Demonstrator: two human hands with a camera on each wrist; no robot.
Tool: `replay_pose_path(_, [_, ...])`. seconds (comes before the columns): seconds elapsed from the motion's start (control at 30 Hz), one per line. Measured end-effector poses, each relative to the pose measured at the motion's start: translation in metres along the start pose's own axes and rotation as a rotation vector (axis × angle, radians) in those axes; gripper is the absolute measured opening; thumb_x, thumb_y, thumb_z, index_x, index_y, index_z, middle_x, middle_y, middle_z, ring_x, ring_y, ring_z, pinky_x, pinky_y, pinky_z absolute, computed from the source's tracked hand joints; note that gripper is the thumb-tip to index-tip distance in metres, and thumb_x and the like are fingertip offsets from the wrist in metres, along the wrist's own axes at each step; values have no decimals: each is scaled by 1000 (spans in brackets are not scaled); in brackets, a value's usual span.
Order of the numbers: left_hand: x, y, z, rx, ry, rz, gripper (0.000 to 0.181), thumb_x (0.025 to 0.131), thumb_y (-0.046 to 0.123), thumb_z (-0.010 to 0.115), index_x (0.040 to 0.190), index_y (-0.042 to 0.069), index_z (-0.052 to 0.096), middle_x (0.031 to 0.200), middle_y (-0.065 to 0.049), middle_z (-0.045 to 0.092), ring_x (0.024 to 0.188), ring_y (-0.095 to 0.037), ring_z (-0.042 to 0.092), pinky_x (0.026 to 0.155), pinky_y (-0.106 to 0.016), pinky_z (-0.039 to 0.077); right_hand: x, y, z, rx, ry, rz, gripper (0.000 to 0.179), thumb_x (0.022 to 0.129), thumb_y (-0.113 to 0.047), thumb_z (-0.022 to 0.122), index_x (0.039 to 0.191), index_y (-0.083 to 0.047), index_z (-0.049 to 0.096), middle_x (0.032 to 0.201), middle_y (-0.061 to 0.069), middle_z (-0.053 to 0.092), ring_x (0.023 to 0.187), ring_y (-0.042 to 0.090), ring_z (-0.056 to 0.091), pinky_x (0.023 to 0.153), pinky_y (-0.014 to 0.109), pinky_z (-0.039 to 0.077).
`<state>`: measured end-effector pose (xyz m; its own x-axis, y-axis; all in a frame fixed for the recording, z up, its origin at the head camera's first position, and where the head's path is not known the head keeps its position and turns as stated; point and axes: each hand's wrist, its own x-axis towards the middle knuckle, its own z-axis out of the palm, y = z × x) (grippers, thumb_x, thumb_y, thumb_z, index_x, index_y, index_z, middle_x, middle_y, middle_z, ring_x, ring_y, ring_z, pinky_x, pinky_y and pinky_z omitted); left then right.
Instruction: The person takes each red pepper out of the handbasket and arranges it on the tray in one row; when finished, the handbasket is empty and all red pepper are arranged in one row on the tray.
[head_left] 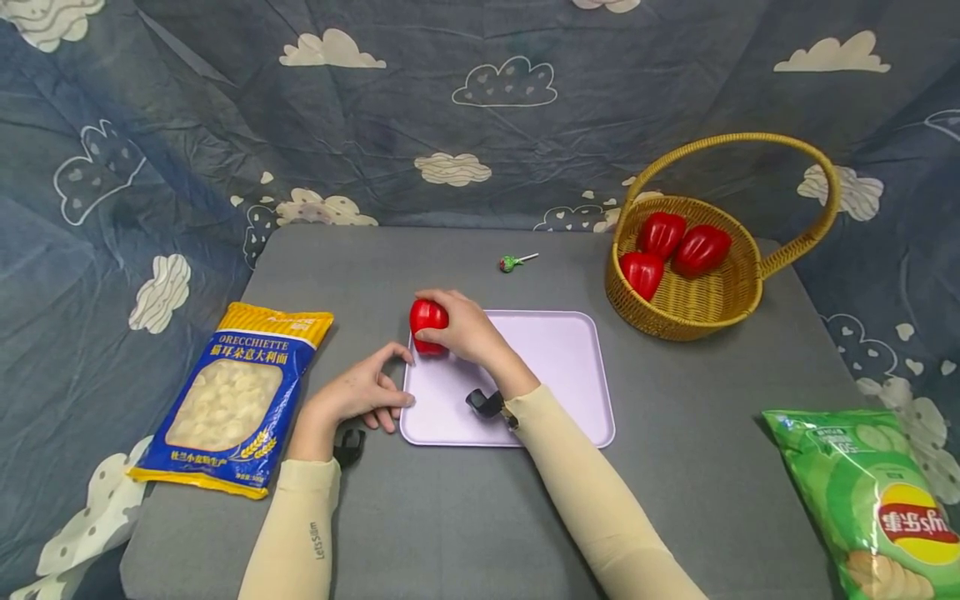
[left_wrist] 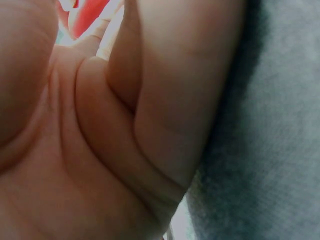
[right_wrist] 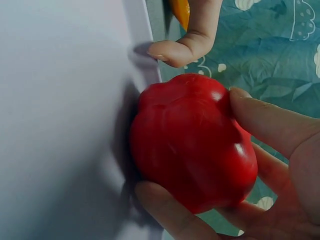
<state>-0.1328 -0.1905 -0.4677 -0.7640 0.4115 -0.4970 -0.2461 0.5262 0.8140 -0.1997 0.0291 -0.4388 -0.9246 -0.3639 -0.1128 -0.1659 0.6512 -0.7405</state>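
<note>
Bell pepper (right_wrist: 191, 142) | glossy red | plump, lobed sides | pale highlights

Tray (head_left: 558, 350) mid-table (head_left: 450, 525). Pepper (head_left: 427, 323) at its far left corner, within the right hand (head_left: 465, 327); resting on tray or lifted, cannot tell. Left hand (head_left: 356, 387) at tray's left rim, nearer side. Pasta bag (head_left: 232, 396) farther left, beyond that hand. Lollipop (head_left: 510, 263) behind tray. Basket (head_left: 667, 323) behind and right; inside, three peppers (head_left: 702, 250) grouped toward its left and back. Chip bag (head_left: 847, 475) front right, well apart from tray. Cloth (head_left: 502, 142) behind table.
</note>
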Motion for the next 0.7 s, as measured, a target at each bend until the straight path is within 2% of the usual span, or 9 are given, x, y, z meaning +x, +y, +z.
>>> replay_pose_path(0.5, [1, 0, 0, -4, -6, -5, 61, 96, 22, 79, 143, 23, 41, 76, -7, 74, 58, -21, 73, 53, -30, 56, -1, 4, -5, 37, -32, 21, 73, 95, -31, 80, 160, -33, 46, 154, 14, 53, 136, 36, 58, 110, 56, 52])
replay_pose_path(0.6, [0, 0, 0, -4, -6, -4, 60, 96, 22, 79, 143, 23, 42, 76, -7, 74, 58, -21, 74, 53, -30, 56, -3, 4, -10, 61, -37, 11, 73, 95, -31, 80, 159, -32, 47, 154, 14, 53, 135, 36, 59, 111, 56, 52])
replay_pose_path(0.7, [-1, 0, 0, -4, -7, -7, 60, 96, 24, 79, 143, 23, 42, 77, -8, 74, 59, -22, 74, 54, -30, 57, -7, 5, -17, 81, -32, -15, 73, 95, -32, 79, 160, -30, 46, 159, 13, 51, 142, 37, 55, 115, 60, 48])
